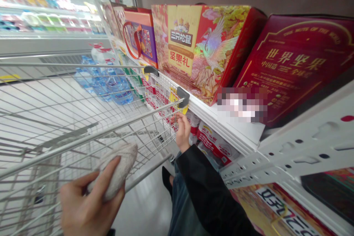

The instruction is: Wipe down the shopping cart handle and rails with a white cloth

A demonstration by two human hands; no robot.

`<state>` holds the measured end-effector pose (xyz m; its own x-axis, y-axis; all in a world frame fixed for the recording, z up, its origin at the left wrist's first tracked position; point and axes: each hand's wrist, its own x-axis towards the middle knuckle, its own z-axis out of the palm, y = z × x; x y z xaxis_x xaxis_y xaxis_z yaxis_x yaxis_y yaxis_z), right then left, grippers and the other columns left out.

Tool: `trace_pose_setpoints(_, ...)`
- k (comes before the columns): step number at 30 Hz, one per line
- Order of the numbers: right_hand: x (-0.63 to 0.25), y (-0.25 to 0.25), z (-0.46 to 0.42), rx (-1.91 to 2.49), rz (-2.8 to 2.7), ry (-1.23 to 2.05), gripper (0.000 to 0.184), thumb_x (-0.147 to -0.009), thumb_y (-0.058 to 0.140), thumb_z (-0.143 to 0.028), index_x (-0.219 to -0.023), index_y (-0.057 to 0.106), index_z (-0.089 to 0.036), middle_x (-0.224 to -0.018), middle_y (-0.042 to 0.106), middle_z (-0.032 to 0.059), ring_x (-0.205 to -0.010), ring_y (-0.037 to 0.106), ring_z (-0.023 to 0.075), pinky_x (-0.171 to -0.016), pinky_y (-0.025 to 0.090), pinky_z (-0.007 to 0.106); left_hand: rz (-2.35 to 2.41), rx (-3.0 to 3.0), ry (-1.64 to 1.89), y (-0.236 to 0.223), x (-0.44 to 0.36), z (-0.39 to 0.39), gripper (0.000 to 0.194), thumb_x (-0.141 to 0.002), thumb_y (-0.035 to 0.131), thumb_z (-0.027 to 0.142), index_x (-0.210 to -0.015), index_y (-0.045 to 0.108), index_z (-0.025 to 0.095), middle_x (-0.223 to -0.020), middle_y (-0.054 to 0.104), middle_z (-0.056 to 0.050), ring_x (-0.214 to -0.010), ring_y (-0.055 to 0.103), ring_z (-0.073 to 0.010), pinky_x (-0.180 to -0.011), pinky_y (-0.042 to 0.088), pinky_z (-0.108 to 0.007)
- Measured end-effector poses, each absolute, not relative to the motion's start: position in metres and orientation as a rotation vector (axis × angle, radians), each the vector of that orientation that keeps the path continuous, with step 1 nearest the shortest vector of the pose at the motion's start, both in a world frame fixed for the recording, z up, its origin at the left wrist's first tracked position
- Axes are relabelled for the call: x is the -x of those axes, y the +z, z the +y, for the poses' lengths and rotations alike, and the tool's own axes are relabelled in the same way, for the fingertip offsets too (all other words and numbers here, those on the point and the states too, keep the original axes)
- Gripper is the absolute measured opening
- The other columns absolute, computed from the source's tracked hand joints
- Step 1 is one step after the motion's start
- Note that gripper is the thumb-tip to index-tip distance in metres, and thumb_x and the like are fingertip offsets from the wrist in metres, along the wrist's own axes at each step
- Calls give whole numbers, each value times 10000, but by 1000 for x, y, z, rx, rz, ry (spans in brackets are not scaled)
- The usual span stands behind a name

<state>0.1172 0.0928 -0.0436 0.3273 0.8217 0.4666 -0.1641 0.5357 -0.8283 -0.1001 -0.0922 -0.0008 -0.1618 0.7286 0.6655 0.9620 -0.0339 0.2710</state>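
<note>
My left hand (90, 199) grips a pale, fuzzy oval bundle (116, 169) at the near rail of a wire shopping cart (83, 139). What the bundle is, I cannot tell. My right hand (181, 132), in a black sleeve (210, 191), is curled around the cart's far rail near a grey plastic clip (183, 96). Its fingers are partly hidden behind the wires. The cart's basket shows no goods through its wires.
A red gift box of nuts (200, 51) and a dark red box (293, 66) stand on a white metal shelf (238, 129) beside the cart. Blue-wrapped bottled water (110, 84) stands beyond it. Refrigerated cases (47, 18) line the far left.
</note>
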Motion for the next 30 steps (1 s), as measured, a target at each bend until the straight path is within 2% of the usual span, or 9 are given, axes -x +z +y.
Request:
trace_pose_setpoints(3, -118, -43, 93, 770, -1044, 738, 298, -982, 442, -389, -1042, 657, -193, -884, 692, 25, -798, 646, 159, -796, 521, 324, -1763, 1735, -827, -1, 93, -93, 494, -866, 710, 289, -1347, 604, 309, -1104, 567, -75, -848, 549, -169, -662, 520, -329)
trace_pose_setpoints(25, -117, -44, 92, 778, -1031, 744, 284, -976, 452, -391, -1032, 655, -200, -878, 689, 24, -802, 646, 166, -791, 528, 330, -1694, 1752, -764, 5, 92, -94, 439, -857, 718, 272, -1289, 650, 247, -1065, 583, -87, -824, 576, -167, -612, 548, -310)
trace_pose_setpoints(30, -117, -43, 92, 778, -1028, 748, 290, -976, 451, -385, -1043, 657, -194, -890, 689, 26, -810, 648, 164, -801, 527, 328, -1713, 1729, -835, -2, 92, -92, 450, -862, 710, 282, -1307, 646, 270, -1089, 590, -90, -851, 571, -182, -658, 540, -339)
